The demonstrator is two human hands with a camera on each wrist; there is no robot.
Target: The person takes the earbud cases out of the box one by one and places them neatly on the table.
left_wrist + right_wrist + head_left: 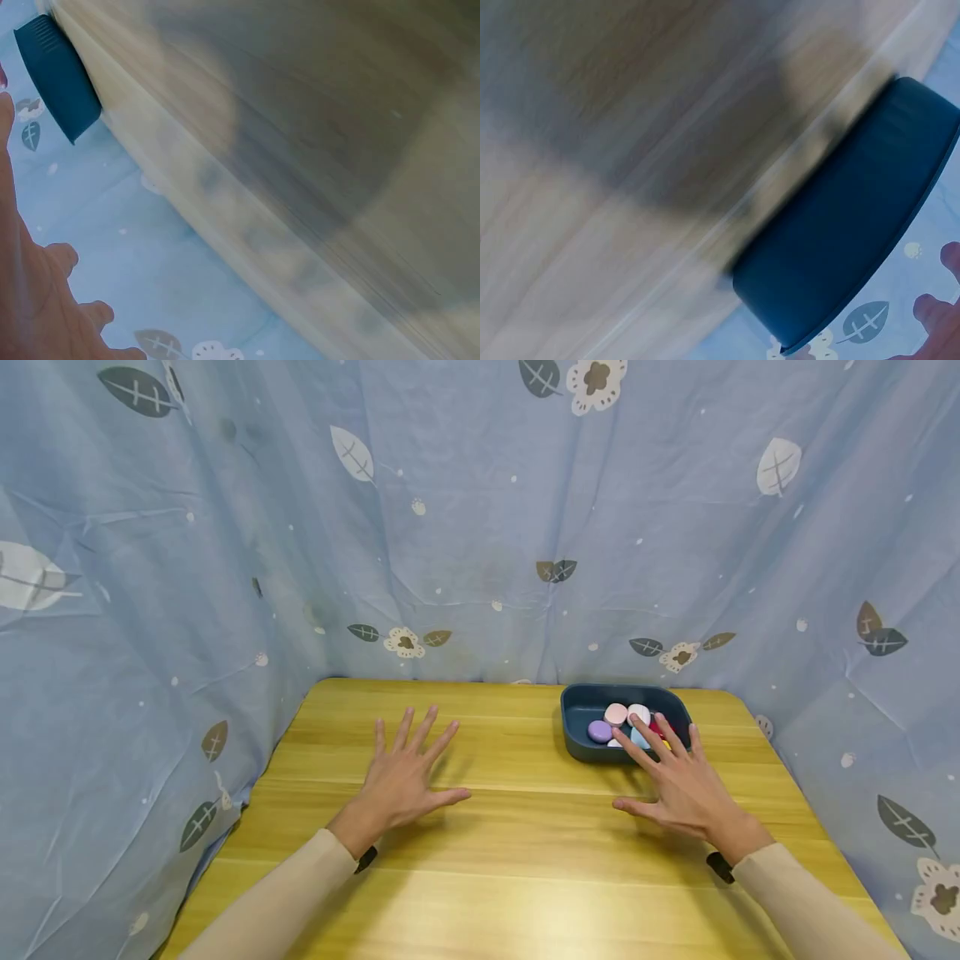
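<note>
My left hand point(397, 781) hovers over the left half of the table, fingers spread and holding nothing. In the left wrist view part of that hand point(41, 292) shows along the left edge. My right hand point(686, 789), also with fingers spread, hangs in front of a dark blue tray point(581, 750), its fingertips overlapping the tray in the head view. Inside the tray lie a purple round piece point(599, 731), a pale pink one point(615, 715), a white one point(639, 714) and a light blue piece point(640, 737). Red and yellow pieces are partly hidden behind my fingers.
The tray stands near the back right of the yellow wood-grain table point(510, 860). A blue curtain point(465, 527) with leaf and flower prints hangs close around the table's back and sides. Dark bands point(720, 867) show at both wrists beneath beige sleeves point(802, 893).
</note>
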